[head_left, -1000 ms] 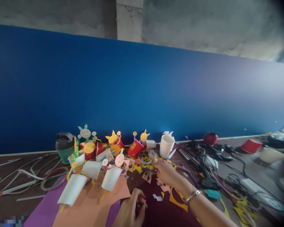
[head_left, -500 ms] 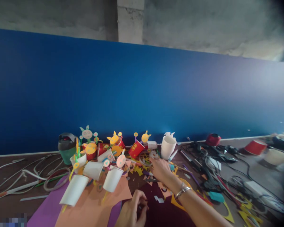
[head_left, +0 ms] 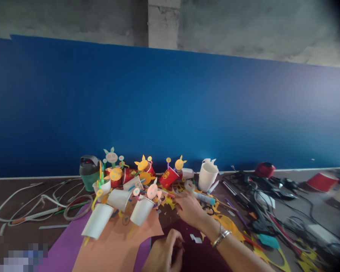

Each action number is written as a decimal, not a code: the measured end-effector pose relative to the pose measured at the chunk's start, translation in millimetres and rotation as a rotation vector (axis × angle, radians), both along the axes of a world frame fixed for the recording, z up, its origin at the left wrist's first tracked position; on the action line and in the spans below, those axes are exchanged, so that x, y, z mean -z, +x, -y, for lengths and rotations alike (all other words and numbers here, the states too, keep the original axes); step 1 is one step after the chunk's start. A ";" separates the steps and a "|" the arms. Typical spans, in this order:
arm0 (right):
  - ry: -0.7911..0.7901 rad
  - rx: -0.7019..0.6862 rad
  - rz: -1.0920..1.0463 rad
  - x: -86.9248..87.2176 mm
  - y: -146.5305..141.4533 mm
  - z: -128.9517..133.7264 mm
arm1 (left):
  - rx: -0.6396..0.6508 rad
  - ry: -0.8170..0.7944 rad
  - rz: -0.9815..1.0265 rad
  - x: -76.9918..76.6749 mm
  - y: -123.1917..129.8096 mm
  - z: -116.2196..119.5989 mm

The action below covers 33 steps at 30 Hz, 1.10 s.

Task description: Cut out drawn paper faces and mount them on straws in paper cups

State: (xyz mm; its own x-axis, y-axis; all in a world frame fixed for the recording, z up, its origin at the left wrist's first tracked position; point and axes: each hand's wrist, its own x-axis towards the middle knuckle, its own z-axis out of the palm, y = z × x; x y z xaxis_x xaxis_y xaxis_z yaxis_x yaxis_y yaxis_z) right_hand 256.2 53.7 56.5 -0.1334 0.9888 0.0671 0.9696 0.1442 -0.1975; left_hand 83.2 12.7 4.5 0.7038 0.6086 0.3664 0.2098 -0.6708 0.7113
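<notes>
My right hand [head_left: 190, 210], a silver bracelet at its wrist, reaches over paper scraps in the middle of the table; its fingertips are hard to make out beside a yellow scrap. Just beyond it are a tape roll [head_left: 189, 185] and a light tube with a blue end [head_left: 204, 198]. My left hand [head_left: 167, 252] is curled near the bottom edge over dark maroon paper [head_left: 205, 255]; what its fingers hold, if anything, is hidden. To its left, white paper cups [head_left: 98, 221] with paper flower shapes lie on orange paper [head_left: 110, 251].
A white cup [head_left: 208, 176] stands at the back, near a tilted red cup [head_left: 169, 177]. A green and black container [head_left: 90, 175] is at the back left. Black cables and tools cover the right, with a red cup [head_left: 323, 182] beyond. White cables [head_left: 42, 198] lie left.
My right hand has moved back from the tape roll toward me, uncovering the roll and the blue-ended tube. My left hand stays curled. The whole view has shifted slightly.
</notes>
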 end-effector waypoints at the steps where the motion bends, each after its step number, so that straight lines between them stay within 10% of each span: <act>1: 0.012 -0.046 -0.022 2.8 -5.3 2.7 | 0.017 0.039 -0.007 1.3 0.0 0.1; 19: 0.096 0.059 -0.003 6.1 -29.9 -16.1 | -0.031 0.332 -0.120 12.3 0.6 1.6; 33: -0.015 0.077 0.024 -3.1 45.3 24.0 | 0.047 0.616 -0.187 14.3 -0.6 -8.0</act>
